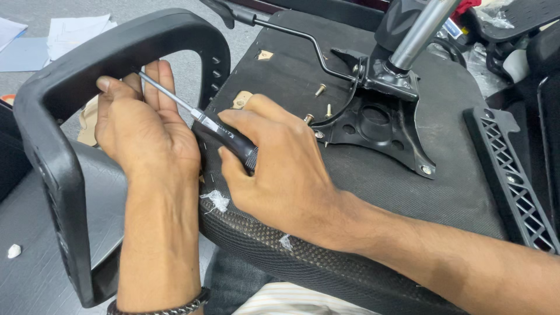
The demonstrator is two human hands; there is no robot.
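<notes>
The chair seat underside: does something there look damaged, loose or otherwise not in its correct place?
Yes. On the seat underside, two screws stand raised beside the black metal bracket, not driven in. The covering is torn near the front edge, with white tufts showing. The right hand holds a screwdriver.

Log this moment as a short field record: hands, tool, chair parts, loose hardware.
left hand: open palm against the black armrest, fingers behind the screwdriver shaft
right hand: wrapped around the screwdriver's black handle
screwdriver: metal shaft angled up and left toward the armrest's inner side
seat underside: upturned, black fabric, mesh edge nearest the person
metal bracket: black plate on the seat with a silver gas cylinder rising from it
loose screws: a few brass-coloured ones lying on the seat near the bracket
second armrest: lattice part lying at the right
</notes>
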